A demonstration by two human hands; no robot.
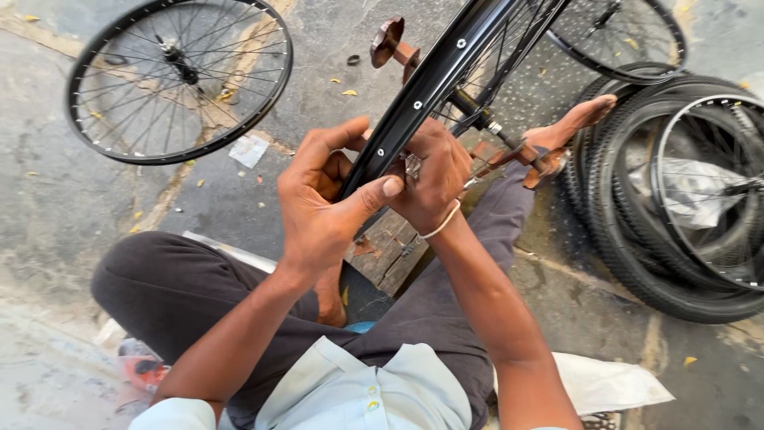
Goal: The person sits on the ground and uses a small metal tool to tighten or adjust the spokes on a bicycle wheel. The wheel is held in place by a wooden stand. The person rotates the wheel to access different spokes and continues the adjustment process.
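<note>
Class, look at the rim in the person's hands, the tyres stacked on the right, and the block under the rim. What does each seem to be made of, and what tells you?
Rim: probably metal with glossy black paint; it reflects light and has drilled spoke holes.
Tyres: likely rubber; matt black with tread.
Block: seemingly wood, worn; brown with grain and cracks.

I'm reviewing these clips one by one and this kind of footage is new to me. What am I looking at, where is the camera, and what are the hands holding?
There is no machine here. A camera worn on a person's head looks down at their own two bare hands; the person sits on the paved ground. The left hand grips a black bicycle rim, thumb pressed across it. The right hand, with a pale band at the wrist, closes on the same rim; whether it pinches a small part is unclear. A spoked wheel lies upper left, and stacked tyres lie on the right.
</note>
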